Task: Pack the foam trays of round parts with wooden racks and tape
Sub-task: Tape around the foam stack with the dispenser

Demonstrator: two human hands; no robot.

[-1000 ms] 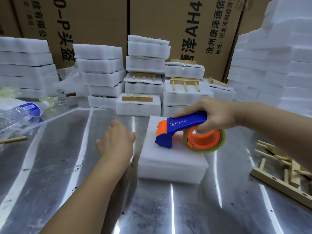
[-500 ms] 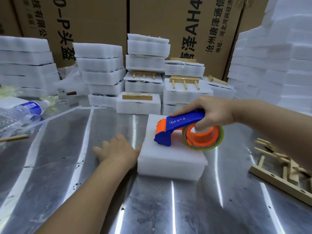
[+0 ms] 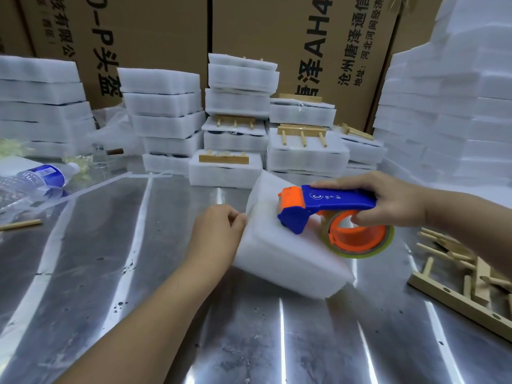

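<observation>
From the head view, the foam tray pack (image 3: 279, 245) is seen tilted at table centre, its long axis running ten to four o'clock. The left hand (image 3: 219, 231) is clamped on its nine o'clock edge; the tape dispenser (image 3: 332, 214) is gripped by the right hand (image 3: 393, 200) and pressed on top. Contents are hidden.

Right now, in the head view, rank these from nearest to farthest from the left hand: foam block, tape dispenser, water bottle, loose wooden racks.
1. Foam block: touching the left hand.
2. Tape dispenser: just right, atop the block.
3. Water bottle and loose wooden racks: far left and far right, too close to call.
</observation>
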